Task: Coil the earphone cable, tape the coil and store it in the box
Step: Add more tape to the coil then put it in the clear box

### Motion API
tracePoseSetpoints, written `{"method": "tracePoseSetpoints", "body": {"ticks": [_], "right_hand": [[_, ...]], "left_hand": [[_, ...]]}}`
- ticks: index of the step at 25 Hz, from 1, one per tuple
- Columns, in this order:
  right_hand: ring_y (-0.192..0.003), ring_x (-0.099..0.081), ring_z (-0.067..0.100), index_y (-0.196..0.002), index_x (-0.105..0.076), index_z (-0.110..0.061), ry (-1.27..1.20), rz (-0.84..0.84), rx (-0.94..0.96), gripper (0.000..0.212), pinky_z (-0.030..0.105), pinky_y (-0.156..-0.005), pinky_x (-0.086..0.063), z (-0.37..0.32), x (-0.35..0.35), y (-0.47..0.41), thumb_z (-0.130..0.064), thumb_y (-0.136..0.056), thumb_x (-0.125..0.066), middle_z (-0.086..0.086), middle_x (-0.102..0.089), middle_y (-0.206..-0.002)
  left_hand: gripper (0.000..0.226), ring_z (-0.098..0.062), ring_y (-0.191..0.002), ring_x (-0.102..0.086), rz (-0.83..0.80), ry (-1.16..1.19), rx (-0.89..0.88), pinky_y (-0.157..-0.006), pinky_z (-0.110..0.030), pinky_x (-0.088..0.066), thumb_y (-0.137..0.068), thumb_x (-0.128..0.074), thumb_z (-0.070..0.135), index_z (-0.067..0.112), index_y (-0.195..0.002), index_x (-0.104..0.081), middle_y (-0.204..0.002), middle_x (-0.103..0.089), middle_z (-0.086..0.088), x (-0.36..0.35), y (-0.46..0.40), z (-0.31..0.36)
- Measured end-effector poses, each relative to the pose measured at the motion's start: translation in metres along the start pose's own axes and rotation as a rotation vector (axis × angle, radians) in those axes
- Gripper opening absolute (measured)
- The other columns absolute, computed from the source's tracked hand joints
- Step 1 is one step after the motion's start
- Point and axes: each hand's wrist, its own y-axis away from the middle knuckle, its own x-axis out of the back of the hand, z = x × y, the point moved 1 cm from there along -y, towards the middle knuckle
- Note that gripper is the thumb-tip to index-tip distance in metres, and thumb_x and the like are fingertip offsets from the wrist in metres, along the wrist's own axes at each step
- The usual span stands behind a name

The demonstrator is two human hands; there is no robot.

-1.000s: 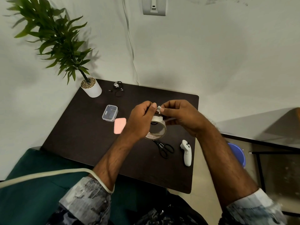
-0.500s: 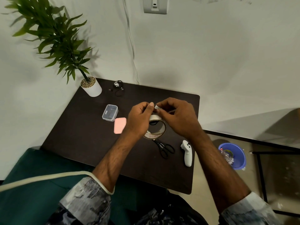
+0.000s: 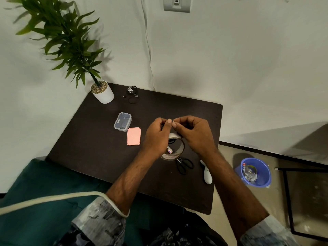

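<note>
My left hand [image 3: 156, 135] and my right hand [image 3: 195, 134] are held together above the middle of the dark table [image 3: 92, 142], fingertips touching. A roll of clear tape [image 3: 175, 153] hangs just under them, gripped by my left hand. A whitish tape strip [image 3: 173, 134] rises from the roll into my right hand's pinch. A bit of black earphone cable [image 3: 171, 141] shows under my left hand; the rest is hidden. The clear box [image 3: 122, 121] stands open to the left, its pink lid [image 3: 133, 136] flat beside it.
Another black earphone bundle [image 3: 132, 94] lies at the table's back, near a potted plant [image 3: 102, 92]. Black scissors [image 3: 184, 165] and a white controller [image 3: 206, 173] lie under my right forearm. A blue bin [image 3: 255, 172] stands on the floor to the right.
Both hands have closed in on each other and the fingertips now meet. The white tape end seen between them before is covered by the fingers. The roll hangs a little lower.
</note>
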Motion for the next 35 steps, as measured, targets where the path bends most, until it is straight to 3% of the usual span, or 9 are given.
{"method": "tracePoseSetpoints", "body": {"ticks": [4, 6, 8, 13, 19, 23, 27, 32, 35], "right_hand": [[-0.072, -0.073, 0.005, -0.101, -0.080, -0.018, 0.038, 0.063, -0.032, 0.011, 0.017, -0.063, -0.056, 0.000, -0.003, -0.003, -0.025, -0.096, -0.073, -0.007, -0.078, -0.082], [-0.072, -0.074, 0.004, -0.100, -0.078, -0.017, 0.025, 0.093, -0.039, 0.010, 0.016, -0.063, -0.057, 0.000, -0.007, -0.002, -0.024, -0.098, -0.071, -0.007, -0.076, -0.082], [-0.076, -0.075, 0.006, -0.103, -0.075, -0.016, -0.015, 0.120, -0.053, 0.010, 0.018, -0.068, -0.059, 0.000, -0.015, 0.001, -0.021, -0.101, -0.066, -0.005, -0.076, -0.085], [-0.082, -0.076, 0.014, -0.105, -0.070, -0.019, -0.210, 0.214, -0.193, 0.009, 0.033, -0.075, -0.065, 0.007, -0.035, 0.009, -0.022, -0.103, -0.062, 0.002, -0.076, -0.091], [-0.087, -0.077, 0.024, -0.099, -0.070, -0.021, -0.427, 0.327, -0.387, 0.012, 0.044, -0.080, -0.065, 0.014, -0.049, 0.008, -0.026, -0.104, -0.060, 0.005, -0.076, -0.091], [-0.093, -0.077, 0.027, -0.101, -0.070, -0.018, -0.567, 0.362, -0.494, 0.014, 0.047, -0.082, -0.066, 0.020, -0.053, 0.010, -0.027, -0.104, -0.060, 0.009, -0.075, -0.100], [-0.088, -0.077, 0.022, -0.106, -0.070, -0.018, -0.449, 0.348, -0.411, 0.012, 0.045, -0.084, -0.065, 0.025, -0.051, 0.012, -0.024, -0.104, -0.059, 0.006, -0.076, -0.094], [-0.086, -0.075, 0.010, -0.109, -0.070, -0.018, -0.125, 0.296, -0.222, 0.009, 0.034, -0.085, -0.064, 0.035, -0.026, 0.001, -0.021, -0.101, -0.065, -0.002, -0.076, -0.091], [-0.083, -0.076, 0.016, -0.109, -0.072, -0.017, -0.178, 0.203, -0.260, 0.010, 0.035, -0.082, -0.063, 0.039, -0.004, -0.007, -0.017, -0.101, -0.066, 0.004, -0.078, -0.091]], "left_hand": [[0.042, -0.028, -0.093, -0.076, -0.012, 0.290, 0.237, -0.079, -0.048, -0.062, -0.104, -0.047, 0.052, 0.018, -0.104, -0.072, -0.100, -0.076, -0.010, 0.001, -0.005, -0.009], [0.045, -0.025, -0.084, -0.077, 0.046, 0.425, 0.306, -0.067, -0.041, -0.064, -0.105, -0.047, 0.051, 0.013, -0.102, -0.071, -0.099, -0.076, -0.014, 0.000, -0.005, -0.009], [0.048, -0.022, -0.076, -0.076, 0.146, 0.494, 0.330, -0.065, -0.039, -0.065, -0.105, -0.046, 0.051, 0.011, -0.094, -0.071, -0.093, -0.077, -0.013, -0.003, -0.005, -0.008], [0.057, -0.023, -0.070, -0.073, 0.486, 0.549, 0.352, -0.063, -0.036, -0.057, -0.104, -0.044, 0.055, 0.013, -0.074, -0.067, -0.075, -0.074, -0.006, -0.011, -0.002, -0.012], [0.051, -0.017, -0.075, -0.073, 0.494, 0.604, 0.390, -0.068, -0.031, -0.059, -0.107, -0.040, 0.048, 0.013, -0.087, -0.072, -0.087, -0.076, -0.006, -0.028, 0.007, -0.022], [0.043, -0.003, -0.071, -0.065, 0.583, 0.545, 0.377, -0.053, -0.011, -0.050, -0.108, -0.039, 0.048, 0.025, -0.081, -0.064, -0.081, -0.067, 0.007, -0.041, 0.020, -0.018], [0.044, -0.006, -0.075, -0.066, 0.667, 0.549, 0.424, -0.066, -0.024, -0.055, -0.107, -0.034, 0.055, 0.031, -0.080, -0.059, -0.082, -0.066, 0.008, -0.044, 0.021, -0.029], [0.055, -0.025, -0.085, -0.071, 0.756, 0.587, 0.517, -0.077, -0.037, -0.059, -0.105, -0.033, 0.058, 0.022, -0.086, -0.070, -0.086, -0.071, -0.005, -0.030, 0.007, -0.069], [0.061, -0.023, -0.076, -0.064, 0.669, 0.538, 0.727, -0.069, -0.034, -0.054, -0.106, -0.033, 0.056, 0.009, -0.102, -0.071, -0.091, -0.069, -0.009, -0.017, -0.003, -0.101]]}}
